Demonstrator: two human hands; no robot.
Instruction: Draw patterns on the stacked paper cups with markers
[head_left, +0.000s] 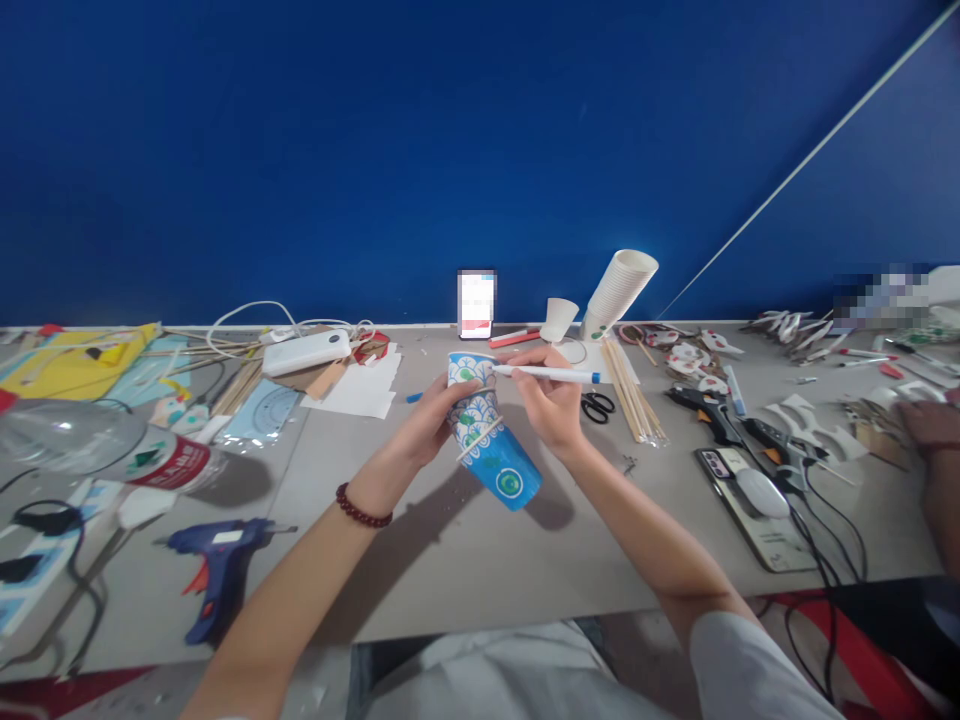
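Note:
Joined paper cups (pixel 499 462), blue and white with green spots, are tilted above the table in front of me. My left hand (pixel 435 415) wraps round their left side, its thumb across the front. A thin stick (pixel 480 439) crosses the cups near their middle. A white marker (pixel 551 374) with a blue end lies in the closed fingers of my right hand (pixel 549 400), its tip at the upper cup's right side. Whether the tip touches the cup is too small to tell. A lit phone (pixel 476 303) stands upright behind the cups.
A tall stack of white cups (pixel 619 290), wooden sticks (pixel 630 390) and black scissors (pixel 598 407) are at the right. Farther right lie a phone (pixel 757 515), glue guns and cables, near another person's hand. A blue glue gun (pixel 221 560) and a bottle (pixel 105 440) lie left.

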